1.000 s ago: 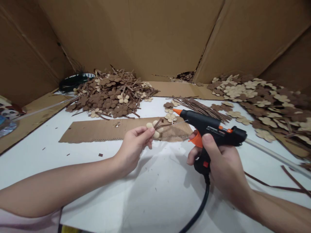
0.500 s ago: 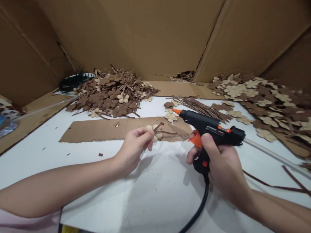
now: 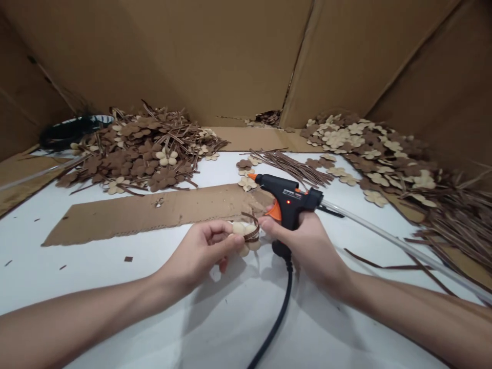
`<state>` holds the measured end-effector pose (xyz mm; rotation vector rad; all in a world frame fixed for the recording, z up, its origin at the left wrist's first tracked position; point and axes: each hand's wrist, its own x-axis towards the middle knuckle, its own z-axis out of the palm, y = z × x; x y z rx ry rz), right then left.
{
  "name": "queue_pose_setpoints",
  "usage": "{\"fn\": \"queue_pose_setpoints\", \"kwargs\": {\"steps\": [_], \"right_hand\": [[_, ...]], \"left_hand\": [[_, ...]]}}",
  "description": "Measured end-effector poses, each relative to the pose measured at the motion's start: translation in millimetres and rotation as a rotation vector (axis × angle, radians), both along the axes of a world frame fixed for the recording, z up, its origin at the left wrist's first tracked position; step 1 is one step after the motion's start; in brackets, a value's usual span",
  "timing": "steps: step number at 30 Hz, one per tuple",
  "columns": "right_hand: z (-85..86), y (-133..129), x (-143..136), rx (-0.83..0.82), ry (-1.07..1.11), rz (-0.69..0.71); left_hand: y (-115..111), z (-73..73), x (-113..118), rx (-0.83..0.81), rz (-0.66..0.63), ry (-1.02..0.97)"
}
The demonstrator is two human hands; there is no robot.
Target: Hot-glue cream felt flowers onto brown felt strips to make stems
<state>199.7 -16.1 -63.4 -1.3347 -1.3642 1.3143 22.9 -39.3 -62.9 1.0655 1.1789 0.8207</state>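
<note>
Between the thumb and fingers of my left hand is a cream fabric flower. A thin brown ribbon strip lies curled across it. My right hand is closed around the handle of a black and orange hot glue gun, its small red light lit and its orange nozzle pointing left. A clear glue stick runs out of the gun's back. My right thumb is close to the ribbon's loop; whether it touches cannot be made out. A cardboard strip lies on the white table beyond my hands.
Brown and cream flowers with ribbon tails form a heap at the back left. Loose flowers pile up at the back right, with ribbon strips beside them. Another ribbon bundle lies behind the gun. Cardboard walls enclose the table.
The view has turned to the right. My right hand has brought the glue gun closer to my left hand, and its thumb is now by the ribbon, which is curled over the flower.
</note>
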Motion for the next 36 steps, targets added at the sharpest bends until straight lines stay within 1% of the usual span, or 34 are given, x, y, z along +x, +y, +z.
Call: {"fn": "queue_pose_setpoints", "kwargs": {"steps": [4,7,8,10,13,14,16,19,21,24,26,28,33,36], "right_hand": [[-1.9,-2.1,-2.2,-0.031,0.003,0.061],[-3.0,-2.2,-2.6,-0.03,-0.022,0.066],[-3.2,-1.9,-2.5,-0.028,-0.023,0.063],[-3.2,-1.6,-1.8,-0.031,-0.018,0.055],[-3.0,-1.7,-0.9,-0.041,-0.009,0.046],[-2.8,-1.9,-0.8,-0.044,-0.004,0.045],[-2.5,-2.4,-0.7,-0.049,0.007,0.04],[-1.9,-2.6,-1.2,-0.055,0.005,0.031],[-1.4,-2.5,-1.5,-0.054,-0.008,0.024],[-0.8,-2.3,-2.0,-0.038,-0.026,0.024],[-0.8,-2.5,-2.6,-0.025,-0.027,0.036],[-1.1,-2.9,-3.3,-0.016,-0.025,0.046],[-1.2,-2.7,-4.9,-0.01,-0.016,0.034],[0.3,-0.8,-3.6,-0.004,-0.009,0.031]], "left_hand": [[-1.4,-0.4,2.5,-0.002,-0.013,-0.006],[-1.9,-0.8,3.1,0.012,-0.042,0.007],[-2.0,-0.7,3.1,0.025,-0.031,0.015],[-1.5,0.6,2.7,0.058,0.065,0.021],[1.1,4.3,1.1,0.127,0.289,-0.005],[2.4,5.5,0.2,0.15,0.335,-0.02],[5.1,6.4,-1.9,0.168,0.362,-0.051],[7.4,4.2,-4.4,0.145,0.312,-0.008],[6.6,2.3,-4.7,0.154,0.205,0.091],[2.1,1.8,-2.5,0.198,-0.013,0.254],[-1.5,2.8,0.2,0.226,-0.078,0.339],[-4.2,3.3,2.6,0.233,-0.08,0.37],[-6.5,0.1,4.1,0.195,-0.08,0.328],[-6.7,-2.4,2.2,0.215,-0.054,0.334]]}}
